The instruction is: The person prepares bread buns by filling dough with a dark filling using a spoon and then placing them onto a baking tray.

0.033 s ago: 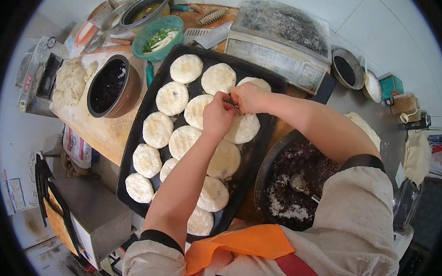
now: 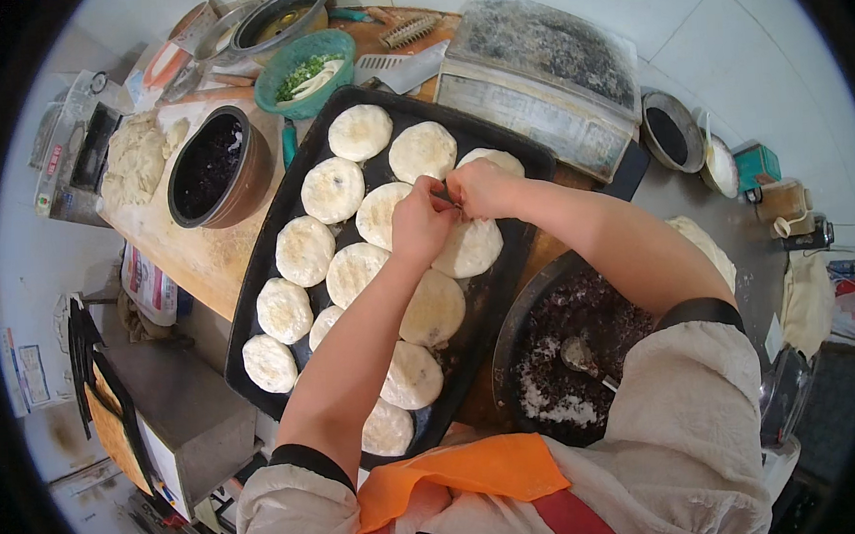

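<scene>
Flat round pieces of dough (image 2: 423, 154) lie in rows on a black baking tray (image 2: 249, 324). Above the tray's far right part, my left hand (image 2: 422, 227) and my right hand (image 2: 481, 187) meet fingertip to fingertip. Both are closed in a pinch, and whatever sits between the fingers is too small and covered to make out. Just under them is a dough round (image 2: 472, 250), partly hidden by the hands. My left forearm covers several other rounds near the tray's middle.
A large pan of dark crumbly filling (image 2: 554, 323) with a spoon (image 2: 578, 354) stands right of the tray. Left are a brown pot (image 2: 252, 174) and a dough lump (image 2: 135, 160). Behind sit a green bowl (image 2: 272, 88) and a floury, box-like appliance (image 2: 535, 105).
</scene>
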A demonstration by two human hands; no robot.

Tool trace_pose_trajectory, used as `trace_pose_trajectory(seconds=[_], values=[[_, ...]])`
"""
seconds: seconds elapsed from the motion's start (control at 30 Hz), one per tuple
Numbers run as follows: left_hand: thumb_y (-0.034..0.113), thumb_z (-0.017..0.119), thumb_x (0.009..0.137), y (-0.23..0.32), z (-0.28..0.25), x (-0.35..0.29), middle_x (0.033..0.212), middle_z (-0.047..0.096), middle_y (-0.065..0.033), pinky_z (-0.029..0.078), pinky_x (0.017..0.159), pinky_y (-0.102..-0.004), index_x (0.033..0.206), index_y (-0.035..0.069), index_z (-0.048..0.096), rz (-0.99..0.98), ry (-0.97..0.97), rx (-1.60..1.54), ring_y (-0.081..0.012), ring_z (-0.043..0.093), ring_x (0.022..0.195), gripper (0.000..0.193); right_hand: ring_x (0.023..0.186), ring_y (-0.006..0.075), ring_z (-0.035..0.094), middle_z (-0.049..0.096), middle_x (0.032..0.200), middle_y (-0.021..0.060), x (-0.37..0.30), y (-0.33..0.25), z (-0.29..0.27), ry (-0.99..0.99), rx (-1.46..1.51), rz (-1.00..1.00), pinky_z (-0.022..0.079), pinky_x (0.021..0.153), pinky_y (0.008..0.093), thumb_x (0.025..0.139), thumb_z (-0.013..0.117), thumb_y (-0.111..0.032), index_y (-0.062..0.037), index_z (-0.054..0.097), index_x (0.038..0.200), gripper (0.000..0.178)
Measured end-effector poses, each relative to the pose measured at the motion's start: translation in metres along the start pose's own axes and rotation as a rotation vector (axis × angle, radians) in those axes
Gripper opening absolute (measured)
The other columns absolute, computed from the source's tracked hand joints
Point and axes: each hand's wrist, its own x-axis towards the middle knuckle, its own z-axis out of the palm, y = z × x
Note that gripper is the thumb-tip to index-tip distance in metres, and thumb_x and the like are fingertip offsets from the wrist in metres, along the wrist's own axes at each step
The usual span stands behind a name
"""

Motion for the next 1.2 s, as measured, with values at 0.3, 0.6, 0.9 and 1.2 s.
trace_pose_trajectory(seconds=[0.3, 0.6, 0.9, 1.2], values=[[0.014, 0.07, 0.076, -0.015, 0.006, -0.006, 0.081, 0.071, -0.013, 0.053, 0.068, -0.0341, 0.083, 0.005, 0.073, 0.137, 0.153, 0.104, -0.0265, 0.069, 0.073, 0.012, 0.08, 0.0289, 0.069, 0.071, 0.082, 0.0131, 0.002, 0.011, 0.015, 0.092, -0.111, -0.158, 0.055, 0.073, 0.038, 0.066, 0.073, -0.006, -0.0094, 0.076, 0.085, 0.019], [0.019, 0.067, 0.081, -0.004, 0.019, -0.025, 0.082, 0.07, -0.0161, 0.053, 0.068, -0.0351, 0.089, 0.006, 0.075, 0.159, 0.152, 0.153, -0.0287, 0.069, 0.074, 0.017, 0.07, 0.0235, 0.07, 0.07, 0.08, 0.0133, 0.005, 0.011, 0.008, -0.029, 0.15, 0.019, 0.054, 0.058, 0.0353, 0.075, 0.065, 0.0, 0.0, 0.069, 0.086, 0.012], [0.021, 0.07, 0.075, -0.001, 0.015, 0.014, 0.08, 0.071, -0.0139, 0.053, 0.068, -0.0373, 0.083, 0.007, 0.075, 0.034, -0.016, 0.31, -0.0294, 0.068, 0.073, 0.016, 0.081, 0.0288, 0.069, 0.07, 0.081, 0.013, 0.001, 0.001, -0.022, 0.214, -0.217, -0.156, 0.054, 0.071, 0.0394, 0.072, 0.067, -0.006, -0.0049, 0.07, 0.079, 0.007], [0.022, 0.069, 0.076, -0.005, 0.006, 0.025, 0.081, 0.071, -0.0131, 0.054, 0.07, -0.0379, 0.087, 0.01, 0.076, 0.018, -0.15, 0.321, -0.0293, 0.068, 0.072, 0.018, 0.08, 0.0306, 0.068, 0.071, 0.082, 0.0138, 0.001, 0.021, 0.002, 0.073, -0.246, -0.126, 0.054, 0.071, 0.0397, 0.069, 0.073, -0.009, -0.0104, 0.076, 0.078, 0.01]])
